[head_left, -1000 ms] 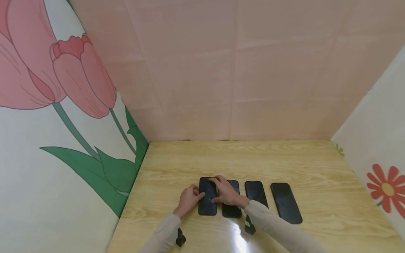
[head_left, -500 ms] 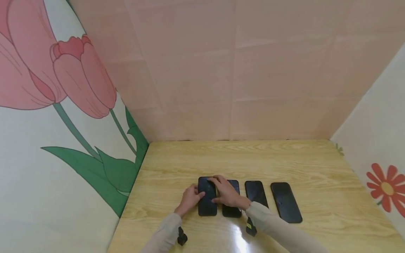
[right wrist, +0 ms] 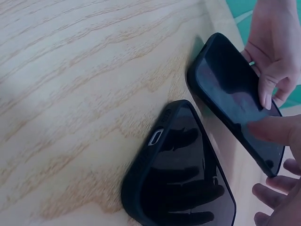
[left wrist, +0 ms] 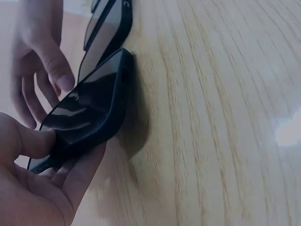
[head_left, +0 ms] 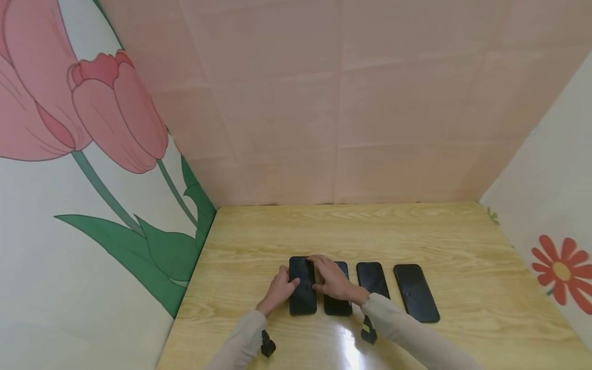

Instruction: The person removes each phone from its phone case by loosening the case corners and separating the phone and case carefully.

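Observation:
A black smartphone, screen up, is at the left end of a row of phones. My left hand grips its left side, thumb on the screen and fingers underneath. In the left wrist view this phone is tilted, with a shadow below its raised end. My right hand holds the right side, fingertips at the upper right corner and thumb at the edge. Partly under the right hand in the head view lies a second black phone; the right wrist view shows its port end.
Two more black phones, a third and a fourth, lie to the right on the wood-grain table. The right forearm crosses below the third. A pink back wall and flower-printed side walls border the table.
The right thumb has shifted from over the screen to the leftmost phone's right edge. The left fingers have slid slightly further along its side. The other phones keep their places.

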A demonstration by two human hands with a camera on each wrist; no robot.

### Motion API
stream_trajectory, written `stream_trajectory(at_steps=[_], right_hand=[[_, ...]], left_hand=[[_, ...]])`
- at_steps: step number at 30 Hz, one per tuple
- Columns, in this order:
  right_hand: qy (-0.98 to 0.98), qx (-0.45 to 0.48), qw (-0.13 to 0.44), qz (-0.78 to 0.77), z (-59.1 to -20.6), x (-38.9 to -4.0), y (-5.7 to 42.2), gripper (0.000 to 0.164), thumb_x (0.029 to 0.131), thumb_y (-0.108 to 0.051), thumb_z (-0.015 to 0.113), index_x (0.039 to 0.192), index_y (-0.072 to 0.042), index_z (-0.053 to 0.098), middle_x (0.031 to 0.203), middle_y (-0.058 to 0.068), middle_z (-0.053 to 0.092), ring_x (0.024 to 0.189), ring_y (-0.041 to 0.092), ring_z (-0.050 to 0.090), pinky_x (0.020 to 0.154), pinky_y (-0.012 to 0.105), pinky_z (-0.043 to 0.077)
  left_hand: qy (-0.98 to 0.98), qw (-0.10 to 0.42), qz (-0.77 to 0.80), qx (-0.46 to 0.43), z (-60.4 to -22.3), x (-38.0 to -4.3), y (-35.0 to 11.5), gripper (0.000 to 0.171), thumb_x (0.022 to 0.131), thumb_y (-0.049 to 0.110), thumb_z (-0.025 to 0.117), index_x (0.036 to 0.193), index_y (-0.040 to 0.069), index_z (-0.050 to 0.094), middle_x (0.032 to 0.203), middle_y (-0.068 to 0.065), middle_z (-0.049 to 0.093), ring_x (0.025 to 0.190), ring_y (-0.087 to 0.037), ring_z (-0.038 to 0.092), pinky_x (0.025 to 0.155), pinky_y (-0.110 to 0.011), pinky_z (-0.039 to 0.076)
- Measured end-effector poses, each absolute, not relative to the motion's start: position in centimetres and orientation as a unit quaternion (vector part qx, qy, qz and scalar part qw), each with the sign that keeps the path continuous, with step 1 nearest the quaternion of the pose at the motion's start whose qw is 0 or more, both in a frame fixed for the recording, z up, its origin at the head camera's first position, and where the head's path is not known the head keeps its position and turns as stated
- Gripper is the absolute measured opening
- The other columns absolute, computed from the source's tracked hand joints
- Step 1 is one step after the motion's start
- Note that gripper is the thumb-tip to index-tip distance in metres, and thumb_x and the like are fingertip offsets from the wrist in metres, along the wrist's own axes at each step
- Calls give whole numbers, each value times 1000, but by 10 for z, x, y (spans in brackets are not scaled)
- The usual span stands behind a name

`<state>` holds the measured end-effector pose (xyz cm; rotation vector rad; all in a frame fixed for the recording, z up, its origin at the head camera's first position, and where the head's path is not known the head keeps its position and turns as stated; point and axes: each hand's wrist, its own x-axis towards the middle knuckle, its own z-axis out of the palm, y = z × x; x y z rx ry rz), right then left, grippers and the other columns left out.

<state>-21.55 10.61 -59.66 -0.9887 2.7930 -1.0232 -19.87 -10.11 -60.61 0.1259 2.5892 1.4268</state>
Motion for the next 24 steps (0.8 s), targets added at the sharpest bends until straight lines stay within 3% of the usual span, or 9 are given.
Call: stream_trajectory(at_steps=[6,11,18,24], right_hand=[[890,-290,5,-350,-595,-214,109,68,88,-11,75,143,7,39,140,24,48,126,39,48,101,55,39],[886,-285,-4,-366,-589,-213,110,62,93,-10,69,143,10,38,139,28,48,124,41,49,100,55,41],[875,-264,36,-404,-576,-216,110,62,99,-15,61,148,9,30,139,31,46,126,43,48,97,55,44],[858,-242,40,-452,-566,-222,107,59,102,-17,56,149,5,29,132,23,55,112,34,60,87,46,52]], left_hand=[[870,84,483,46,-605,-198,-99,24,94,8,64,110,-2,49,90,-10,64,78,-20,57,69,-38,48],[866,63,495,36,-602,-198,-95,24,95,7,63,112,-3,50,97,-18,68,85,-26,63,75,-43,50],[852,26,522,11,-590,-201,-89,31,96,6,61,122,-6,51,101,-23,69,89,-30,67,78,-46,53],[848,5,530,10,-578,-200,-84,29,96,5,61,122,-9,55,105,-25,68,93,-32,68,78,-46,55]])
